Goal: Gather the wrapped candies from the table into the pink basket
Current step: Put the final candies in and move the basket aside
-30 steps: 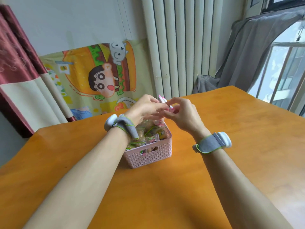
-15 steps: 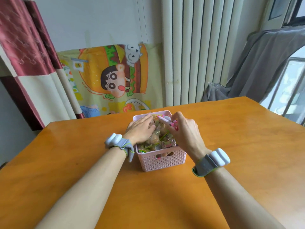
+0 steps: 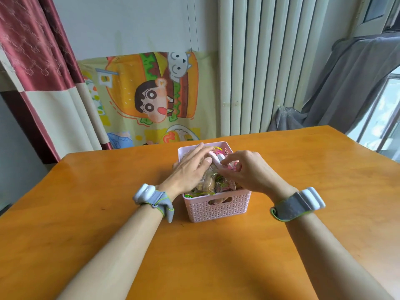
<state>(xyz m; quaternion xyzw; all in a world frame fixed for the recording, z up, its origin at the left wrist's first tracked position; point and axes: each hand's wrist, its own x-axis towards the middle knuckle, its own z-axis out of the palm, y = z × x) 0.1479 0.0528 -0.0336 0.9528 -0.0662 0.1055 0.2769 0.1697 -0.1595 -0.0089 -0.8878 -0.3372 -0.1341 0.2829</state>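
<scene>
Resting on the wooden table [image 3: 86, 213], pink basket [image 3: 216, 207] heaped with wrapped candies [image 3: 207, 184]. Left hand [image 3: 190, 169] laid flat, fingers spread, over the pile. Right hand [image 3: 251, 169] pinched around a pink-and-white candy [image 3: 217, 158] at the top of the heap.

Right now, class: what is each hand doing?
Left hand: open, flat on the candies in the pink basket.
Right hand: pinching a pink-wrapped candy.
</scene>
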